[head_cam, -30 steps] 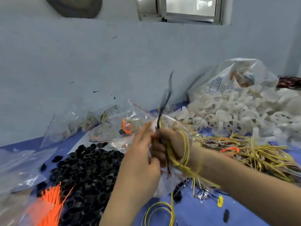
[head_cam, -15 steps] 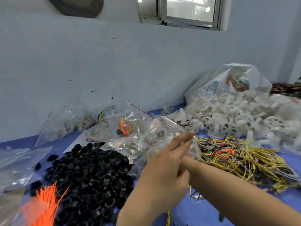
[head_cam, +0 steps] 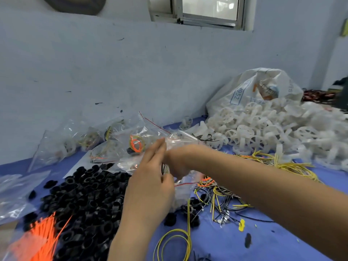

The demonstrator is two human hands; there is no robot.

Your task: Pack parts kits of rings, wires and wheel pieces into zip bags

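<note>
My right hand (head_cam: 176, 162) is curled on a clear zip bag (head_cam: 185, 185) with a red zip line; a bit of black wire shows at its fingers. My left hand (head_cam: 150, 183) lies against the bag's left side, its fingers straight and pointing up. Both hands are just in front of a heap of packed zip bags (head_cam: 131, 142). Black rings (head_cam: 84, 200) are piled at the left. White wheel pieces (head_cam: 263, 132) are heaped at the right. Yellow and black wires (head_cam: 222, 196) lie under my right forearm.
A white sack (head_cam: 263, 87) stands behind the wheel pieces by the wall. Orange wires (head_cam: 41, 240) lie at the lower left, clear bags (head_cam: 15, 193) at the left edge. A yellow wire loop (head_cam: 175, 242) lies on the blue table top (head_cam: 216, 242).
The bag with the long wires was held up a second ago; both hands have since gone forward and down to the heap of packed bags. The view has turned a little.
</note>
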